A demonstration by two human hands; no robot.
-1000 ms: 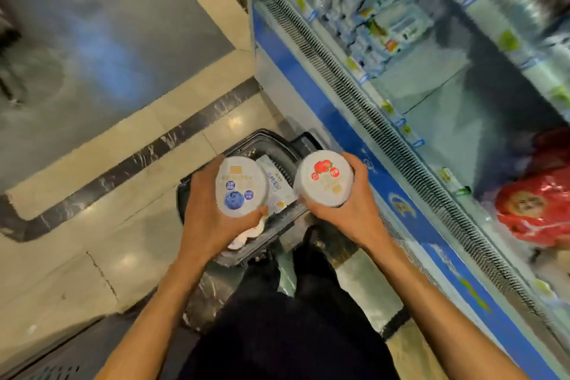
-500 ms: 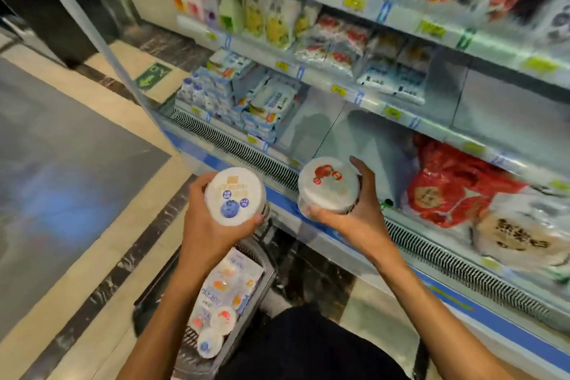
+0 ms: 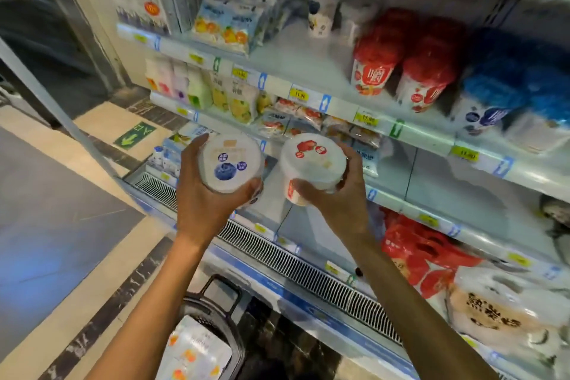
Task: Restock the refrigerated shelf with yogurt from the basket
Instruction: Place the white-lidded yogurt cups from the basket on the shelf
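My left hand (image 3: 200, 210) grips a white yogurt tub with a blueberry lid (image 3: 229, 165), held up in front of the refrigerated shelf (image 3: 339, 106). My right hand (image 3: 342, 197) grips a second white yogurt tub with a strawberry lid (image 3: 313, 160) beside it. Both tubs hang in the air at about the height of the lower shelves, lids facing me. The dark basket (image 3: 222, 308) stands on the floor below my arms, with a white yogurt pack (image 3: 194, 352) in it.
Red-lidded cups (image 3: 374, 71) and blue-lidded cups (image 3: 490, 108) stand on an upper shelf at right. Pouches and small bottles fill the left shelves. Red bags (image 3: 422, 253) lie on the bottom shelf. A vent grille (image 3: 293, 268) runs along the cooler's front edge.
Both hands have risen with their tubs from above the basket to shelf height. The view has swung up from the floor to the shelves.
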